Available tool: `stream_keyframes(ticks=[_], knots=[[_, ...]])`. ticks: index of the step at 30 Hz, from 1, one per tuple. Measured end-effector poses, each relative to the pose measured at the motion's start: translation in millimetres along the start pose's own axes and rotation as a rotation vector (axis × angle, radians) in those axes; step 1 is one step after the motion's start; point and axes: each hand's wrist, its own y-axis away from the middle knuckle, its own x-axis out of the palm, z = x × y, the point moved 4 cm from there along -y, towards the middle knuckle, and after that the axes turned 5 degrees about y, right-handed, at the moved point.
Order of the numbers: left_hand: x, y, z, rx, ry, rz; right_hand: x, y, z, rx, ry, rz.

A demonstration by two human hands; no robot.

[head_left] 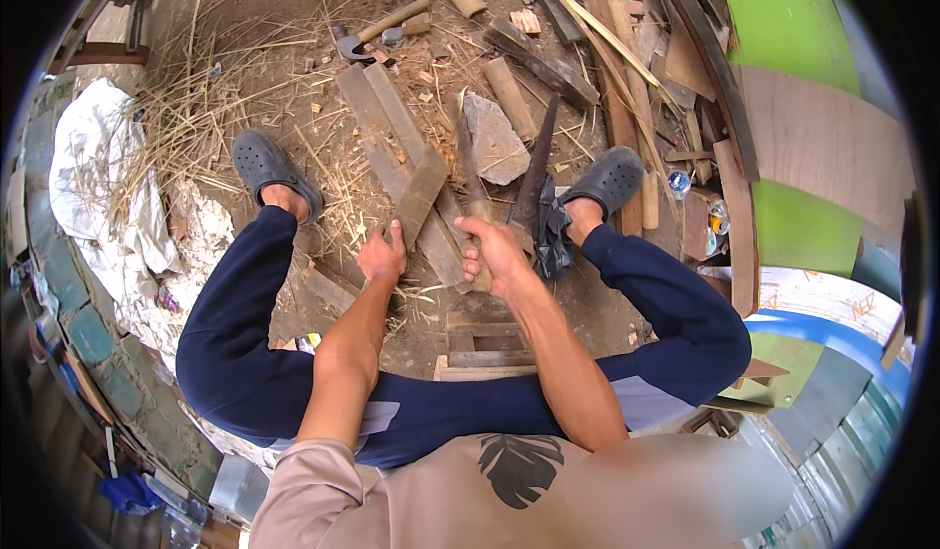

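My left hand [383, 254] is closed at the near end of a short wooden block [423, 194], its thumb lying along the block's edge. That block rests tilted over two long flat planks [384, 118] on the ground. My right hand [493, 255] is wrapped around the wooden handle [477, 194] of a knife-like tool. Its narrow brown blade [462, 136] points away from me, beside a grey stone [495, 142]. Right of that hand, a dark, tapering handsaw blade [536, 162] lies near a crumpled black plastic bag [554, 242].
An axe-like tool [384, 28] with a wooden handle lies farther off. Wood offcuts [543, 62] and dry straw [186, 128] litter the dirt. My clog-clad feet flank the work. A white sack [103, 182] lies left; long boards [612, 89] and green panels [788, 20] stand right.
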Motion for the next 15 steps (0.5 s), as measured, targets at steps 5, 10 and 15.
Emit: stream_keyframes(ticks=[5, 10, 15], knots=[[2, 0, 5, -0.001, -0.006, -0.022, -7, 4, 4, 0.104, -0.249, 0.256], [0, 1, 5, 0.001, -0.004, -0.011, 3, 44, 39, -0.323, -0.051, 0.022], [-6, 2, -4, -0.032, -0.009, 0.026, 1, -11, -10, 0.154, -0.059, 0.086]])
